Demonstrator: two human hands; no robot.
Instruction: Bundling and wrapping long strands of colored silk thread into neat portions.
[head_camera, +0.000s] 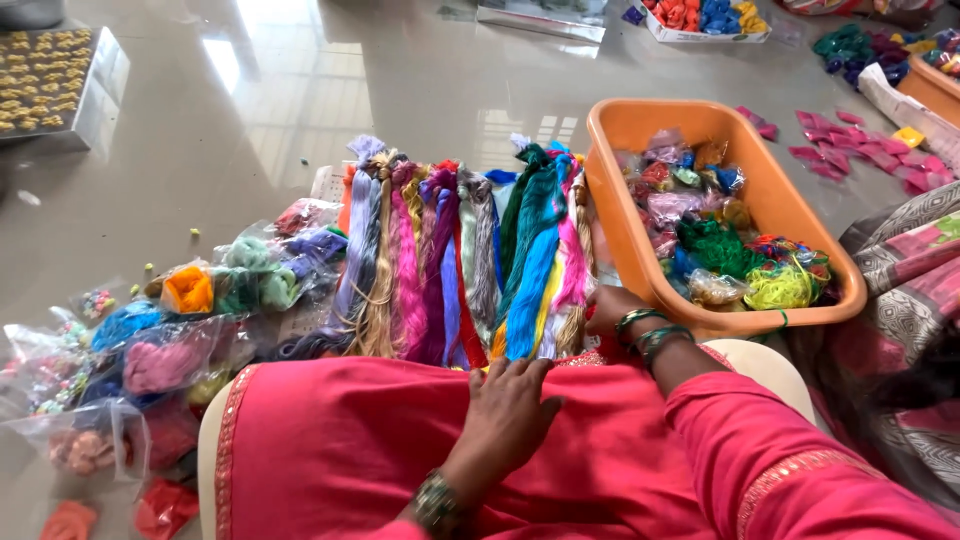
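My left hand (510, 405) lies flat and empty, fingers spread, on the pink cloth (400, 450) over my lap, just short of the row of thread skeins (470, 265). I take that row as my landmark: the skeins lie side by side on the floor straight ahead of me, each with its long axis running away from me, their near ends touching the edge of the cloth. From my left hand, the closest of them, the blue skein (533, 275) and the yellow one beside it, lie directly ahead of the fingertips. My right hand (610, 310) is nearer: it sits at the row's right-hand near corner, against the last pale strands, with the bangled wrist just behind. Its fingers are turned out of sight, so I cannot tell whether they are closed on anything. To the right of the row, touching its edge, stands the orange tub (640, 240) full of loose bundles and small bags. To the left of the row lie clear packets of thread (160, 365), scattered across the glossy floor.
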